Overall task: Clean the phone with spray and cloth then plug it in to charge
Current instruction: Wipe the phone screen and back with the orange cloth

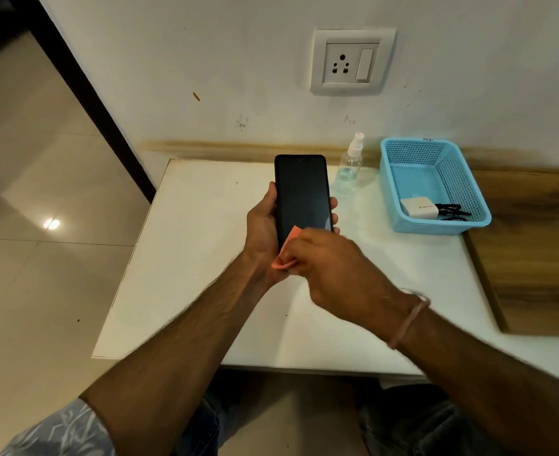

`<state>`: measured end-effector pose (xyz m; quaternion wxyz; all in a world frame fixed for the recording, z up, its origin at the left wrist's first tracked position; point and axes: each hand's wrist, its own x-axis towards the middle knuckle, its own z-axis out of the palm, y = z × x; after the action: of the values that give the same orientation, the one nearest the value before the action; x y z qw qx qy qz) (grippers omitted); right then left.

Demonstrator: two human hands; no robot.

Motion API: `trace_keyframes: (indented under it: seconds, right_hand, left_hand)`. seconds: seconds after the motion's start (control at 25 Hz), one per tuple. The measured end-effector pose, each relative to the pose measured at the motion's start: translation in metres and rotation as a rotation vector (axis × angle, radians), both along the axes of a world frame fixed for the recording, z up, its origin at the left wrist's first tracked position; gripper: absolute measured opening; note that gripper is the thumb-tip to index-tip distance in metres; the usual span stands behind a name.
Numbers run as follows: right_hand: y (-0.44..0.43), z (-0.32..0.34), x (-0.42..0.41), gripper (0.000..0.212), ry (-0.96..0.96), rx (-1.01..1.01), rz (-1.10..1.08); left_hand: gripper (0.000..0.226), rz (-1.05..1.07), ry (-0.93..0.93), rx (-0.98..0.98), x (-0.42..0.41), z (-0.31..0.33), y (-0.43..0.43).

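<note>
Left grip [263,225]: clamped on the phone [302,192], thumb along its left edge, fingertips showing past its right edge. Phone held upright above the white counter [205,258], screen dark and facing the camera.

Right grip [334,274]: closed round a bunched pink cloth [283,262]. Cloth touches the lower part of the screen; one corner pokes out over the glass, the rest hangs below the left palm. This hand is blurred, so the exact lie of its fingers is unreadable. Thin band [409,319] on the right wrist.

Spray bottle [350,162]: clear, white nozzle, standing upright near the wall, just right of the phone's top, not touched.

Blue basket [462,179]: right of the bottle, on the counter. Inside, at its near end, a white charger block [418,207] and a black cable [452,212] lie side by side.

Wall socket [352,62]: above the bottle, nothing plugged in.

Wooden board [534,241]: at far right, beside the basket.
</note>
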<state>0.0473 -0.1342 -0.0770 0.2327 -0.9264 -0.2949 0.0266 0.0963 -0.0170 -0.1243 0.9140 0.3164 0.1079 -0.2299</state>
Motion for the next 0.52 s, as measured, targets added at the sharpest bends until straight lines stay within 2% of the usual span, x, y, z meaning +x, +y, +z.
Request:
trace_keyframes:
  seconds: [0.04,0.12,0.16,0.28,0.32,0.44,0.52]
  right_hand:
    - [-0.006,0.001,0.006,0.025,0.015,0.019,-0.041]
    - [-0.018,0.002,0.021,0.023,-0.096,0.069,-0.258]
    - [-0.017,0.0,0.02,0.023,-0.141,0.072,-0.271]
    - [-0.001,-0.016,-0.013,0.029,-0.115,0.037,-0.053]
    - [-0.004,-0.017,-0.013,0.032,-0.121,0.044,-0.05]
    - [-0.019,-0.014,0.011,0.033,-0.208,0.129,-0.323]
    - [-0.005,-0.019,0.0,0.033,-0.21,0.145,-0.335]
  left_hand:
    - [0.075,0.004,0.0,-0.004,0.001,0.001,0.001]
    - [0.072,0.03,0.008,0.025,0.003,0.002,0.003]
    - [0.071,0.032,0.004,0.033,0.003,0.003,0.003]
    - [0.075,0.005,-0.008,-0.004,0.001,0.005,0.005]
    - [0.075,0.001,-0.011,-0.003,0.002,0.004,0.006]
    - [0.075,-0.002,-0.026,-0.014,0.004,0.003,0.005]
    - [0.076,-0.01,-0.022,-0.022,0.003,0.004,0.004]
